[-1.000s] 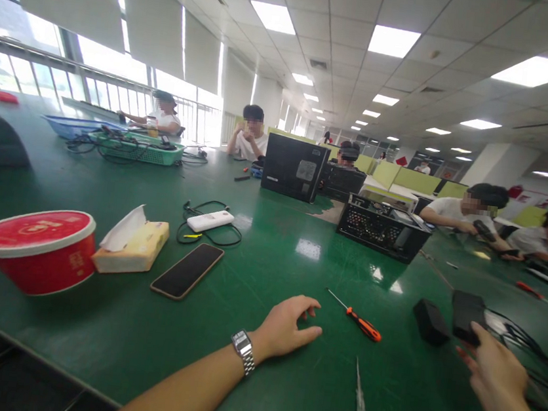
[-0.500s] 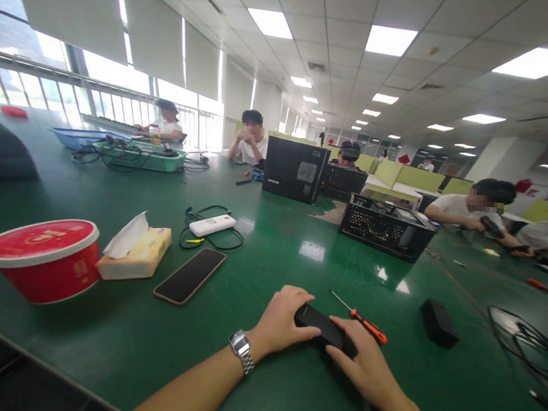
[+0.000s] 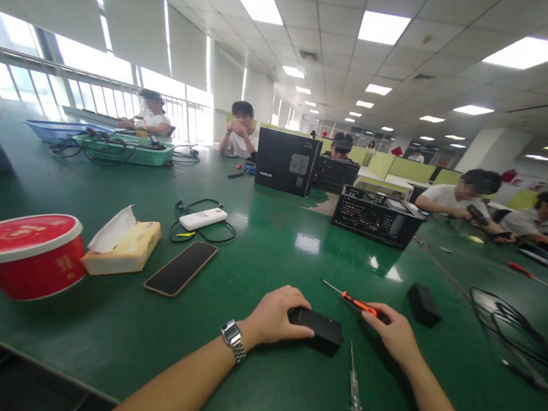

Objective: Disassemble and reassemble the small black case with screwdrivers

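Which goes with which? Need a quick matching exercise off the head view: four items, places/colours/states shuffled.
1. left hand
2. orange screwdriver
3. phone
4. tub

A. red, white-rimmed lid
B. touched by the right hand
C. on a black block
D. lying flat, screen dark

Pairs: 1-C, 2-B, 3-D, 4-A

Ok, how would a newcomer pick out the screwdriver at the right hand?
On the green table, find the wearer's right hand. At its fingertips is the screwdriver, thin shaft pointing away and leftward. Its orange-and-black handle sets it apart from the clear-handled tool nearer the camera; the nearby hand, from the red-handled tool at far right.
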{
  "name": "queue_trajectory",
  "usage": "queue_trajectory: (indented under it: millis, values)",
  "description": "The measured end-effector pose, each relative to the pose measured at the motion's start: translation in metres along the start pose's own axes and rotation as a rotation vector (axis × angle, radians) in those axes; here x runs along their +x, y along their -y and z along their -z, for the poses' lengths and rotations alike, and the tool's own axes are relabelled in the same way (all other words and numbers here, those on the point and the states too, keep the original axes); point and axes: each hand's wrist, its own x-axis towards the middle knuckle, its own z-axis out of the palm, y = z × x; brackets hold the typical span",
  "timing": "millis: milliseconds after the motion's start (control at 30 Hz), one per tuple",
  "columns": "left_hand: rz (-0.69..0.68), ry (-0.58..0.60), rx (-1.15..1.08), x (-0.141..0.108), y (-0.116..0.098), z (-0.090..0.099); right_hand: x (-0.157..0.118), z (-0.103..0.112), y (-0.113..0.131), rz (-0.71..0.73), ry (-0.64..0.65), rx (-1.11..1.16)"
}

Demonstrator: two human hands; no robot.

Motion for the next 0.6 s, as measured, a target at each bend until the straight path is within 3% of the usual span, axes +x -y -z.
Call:
queue_trajectory:
  millis: [167, 300, 600]
  values:
    - [0.005, -0.006, 0.01, 0.0, -0.002, 0.001, -0.006, -0.008, 0.016, -0.032, -0.178, 0.424]
    - [0.017, -0.006, 0.003, 0.001, -0.003, 0.001, -0.009, -0.007, 0.029, -0.053, -0.23, 0.656]
    - [-0.011, 0.02, -0.039, 0.0, -0.002, -0.001, -0.014, -0.008, 0.035, -0.079, -0.207, 0.759]
